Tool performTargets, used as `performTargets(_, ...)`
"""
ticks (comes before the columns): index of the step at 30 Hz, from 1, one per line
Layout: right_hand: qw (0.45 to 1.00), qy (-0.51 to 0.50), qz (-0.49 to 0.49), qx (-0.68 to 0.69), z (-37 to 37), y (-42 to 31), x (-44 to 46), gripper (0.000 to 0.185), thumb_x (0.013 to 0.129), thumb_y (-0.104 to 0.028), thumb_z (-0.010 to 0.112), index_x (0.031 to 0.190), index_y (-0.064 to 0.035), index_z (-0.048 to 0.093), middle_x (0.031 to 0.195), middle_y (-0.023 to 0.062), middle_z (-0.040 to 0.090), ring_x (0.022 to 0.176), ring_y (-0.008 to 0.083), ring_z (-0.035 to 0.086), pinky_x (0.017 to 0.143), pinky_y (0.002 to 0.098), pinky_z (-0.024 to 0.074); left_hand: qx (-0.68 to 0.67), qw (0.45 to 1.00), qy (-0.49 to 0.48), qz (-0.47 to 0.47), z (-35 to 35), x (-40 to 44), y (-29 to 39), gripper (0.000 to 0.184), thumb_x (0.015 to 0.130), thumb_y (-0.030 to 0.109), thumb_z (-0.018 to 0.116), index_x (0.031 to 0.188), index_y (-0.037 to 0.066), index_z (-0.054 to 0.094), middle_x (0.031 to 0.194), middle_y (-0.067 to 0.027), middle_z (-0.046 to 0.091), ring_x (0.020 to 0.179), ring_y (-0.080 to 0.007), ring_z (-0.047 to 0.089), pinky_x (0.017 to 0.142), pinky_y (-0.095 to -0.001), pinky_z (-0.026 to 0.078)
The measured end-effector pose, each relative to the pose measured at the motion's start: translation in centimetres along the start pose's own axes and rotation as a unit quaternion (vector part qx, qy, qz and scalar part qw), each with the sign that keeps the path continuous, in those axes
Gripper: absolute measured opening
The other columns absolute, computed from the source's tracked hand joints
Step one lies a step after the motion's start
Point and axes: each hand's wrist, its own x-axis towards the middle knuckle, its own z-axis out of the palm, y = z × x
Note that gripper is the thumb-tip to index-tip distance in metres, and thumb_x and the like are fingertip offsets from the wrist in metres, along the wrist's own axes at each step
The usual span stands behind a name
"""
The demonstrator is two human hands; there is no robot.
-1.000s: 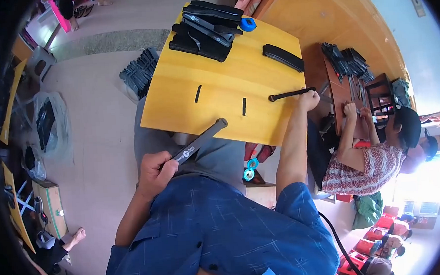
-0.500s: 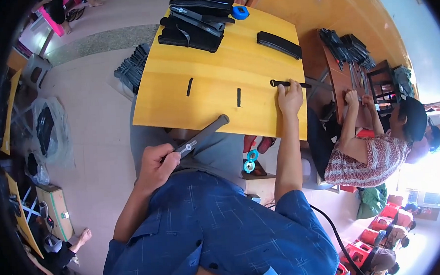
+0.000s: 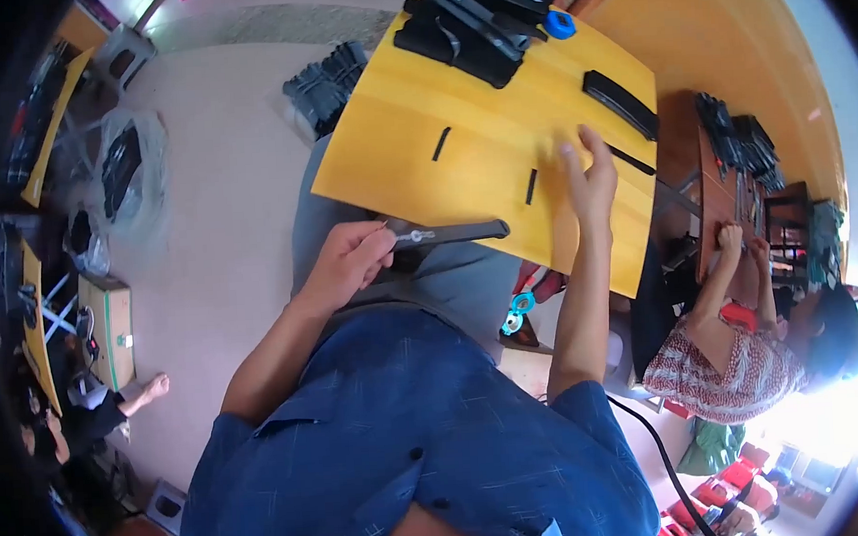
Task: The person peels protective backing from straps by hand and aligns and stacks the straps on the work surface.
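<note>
At the near edge of the yellow wooden counter (image 3: pixel 394 163), our left grip (image 3: pixel 351 262) is closed, thumb against fingers, on one end of a flat, dark grey strap-like strip with a white logo (image 3: pixel 461 232), whose rounded other end sticks out over that edge. Because we pinch it at one end only, the long unsupported part could swing or twist, and a loosening thumb could let it drop off the near edge towards our lap. Above the counter's right side, our right grip (image 3: pixel 594 172) is spread, thumb well apart from the forefinger, with nothing seen in it. Just beside it lies a slim black strap (image 3: pixel 634 160), its outer end at or close to the counter's right edge; blur leaves us unable to tell whether our fingers touch it. A careless sweep there could push that strap over the edge, and fingertips closing too high could miss it, thin and flat as it is. Two short black strips (image 3: pixel 441 143) lie across the counter's middle; we cannot tell if they are stuck down, and if loose they could shift under a dragging wrist. Towards the counter's far right, a long black pouch-like piece (image 3: pixel 619 106) could be nudged by an overlong reach, while at the far edge a small blue rounded object (image 3: pixel 560 24) could fall if the neighbouring pile of black pouches (image 3: pixel 457 53) slides.
</note>
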Motion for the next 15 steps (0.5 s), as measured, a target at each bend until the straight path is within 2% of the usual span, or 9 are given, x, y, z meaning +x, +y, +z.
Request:
performTargets(1, 0.99, -0.086, 0.013, 0.115, -0.2, -2.8, -1.2, 0.043, 0.095, -0.023, 0.076, 0.131, -0.0011, 0.067, 0.13, 0.0206, 0.07, 0.123, 0.037, 0.066, 0.106, 0.0428, 0.051, -0.045, 0.999, -0.004, -0.024, -0.2, 0.4, -0.2, 0.036, 0.106, 0.026, 0.059, 0.076, 0.006, 0.061, 0.056, 0.0058, 0.043, 0.047, -0.0038, 0.035, 0.045, -0.0247, 0.027)
performTargets(3, 0.961, -0.203, -0.008, 0.188, -0.7, -8.7, -3.8, 0.035, 0.097, -0.022, 0.075, 0.126, -0.0018, 0.07, 0.126, 0.0182, 0.073, 0.122, 0.0325, 0.068, 0.106, 0.0402, 0.051, -0.062, 0.997, -0.006, -0.037, -1.0, 1.4, -0.8, 0.036, 0.106, 0.028, 0.059, 0.078, 0.006, 0.06, 0.055, 0.0074, 0.039, 0.045, -0.0038, 0.032, 0.044, -0.0247, 0.026)
performTargets(5, 0.932, -0.274, -0.111, 0.21, 0.1, -11.3, -5.7, 0.036, 0.095, -0.021, 0.076, 0.126, -0.0037, 0.07, 0.122, 0.0177, 0.074, 0.117, 0.034, 0.07, 0.101, 0.0402, 0.0535, -0.116, 0.99, -0.03, -0.076, -1.8, 2.3, -1.4, 0.037, 0.106, 0.031, 0.061, 0.078, 0.006, 0.059, 0.055, 0.0084, 0.038, 0.044, -0.0035, 0.03, 0.043, -0.0243, 0.025)
performTargets(6, 0.93, -0.279, -0.113, 0.212, 0.6, -12.3, -6.6, 0.036, 0.095, -0.021, 0.076, 0.126, -0.0037, 0.07, 0.122, 0.0177, 0.074, 0.117, 0.034, 0.07, 0.101, 0.0402, 0.0535, -0.119, 0.99, -0.025, -0.077, -2.1, 2.6, -1.6, 0.037, 0.106, 0.031, 0.061, 0.078, 0.006, 0.059, 0.055, 0.0084, 0.038, 0.044, -0.0035, 0.03, 0.043, -0.0243, 0.025)
performTargets(8, 0.91, -0.337, -0.091, 0.224, 1.6, -13.6, -7.8, 0.035, 0.093, -0.02, 0.077, 0.123, -0.0039, 0.072, 0.116, 0.0177, 0.075, 0.107, 0.0352, 0.072, 0.092, 0.0395, 0.0562, -0.146, 0.986, -0.04, -0.072, -2.8, 3.1, -1.8, 0.038, 0.106, 0.033, 0.062, 0.079, 0.007, 0.059, 0.055, 0.0084, 0.038, 0.044, -0.0033, 0.03, 0.042, -0.0238, 0.024)
performTargets(12, 0.914, -0.32, -0.081, 0.234, 3.7, -14.4, -8.8, 0.03, 0.091, -0.019, 0.078, 0.118, -0.0049, 0.075, 0.111, 0.0174, 0.075, 0.099, 0.0359, 0.073, 0.085, 0.0392, 0.0573, -0.181, 0.981, -0.036, -0.06, -3.7, 3.7, -2.6, 0.037, 0.106, 0.034, 0.062, 0.082, 0.007, 0.061, 0.056, 0.0084, 0.039, 0.044, -0.0035, 0.031, 0.042, -0.0228, 0.023)
performTargets(14, 0.934, -0.305, -0.036, 0.183, 3.8, -15.0, -8.8, 0.024, 0.09, -0.017, 0.079, 0.111, -0.006, 0.077, 0.106, 0.0163, 0.074, 0.095, 0.0355, 0.073, 0.082, 0.0384, 0.0571, -0.057, 0.992, 0.091, -0.058, -3.8, 4.1, -2.8, 0.034, 0.106, 0.033, 0.063, 0.085, 0.005, 0.063, 0.058, 0.0065, 0.042, 0.047, -0.0057, 0.037, 0.043, -0.026, 0.03)
performTargets(15, 0.933, -0.308, -0.039, 0.182, 3.9, -15.1, -8.8, 0.024, 0.09, -0.017, 0.079, 0.111, -0.006, 0.077, 0.106, 0.0163, 0.074, 0.095, 0.0355, 0.073, 0.082, 0.0384, 0.0571, -0.06, 0.992, 0.094, -0.058, -4.3, 4.4, -3.7, 0.034, 0.106, 0.033, 0.063, 0.085, 0.005, 0.063, 0.058, 0.0065, 0.042, 0.047, -0.0057, 0.037, 0.043, -0.026, 0.03)
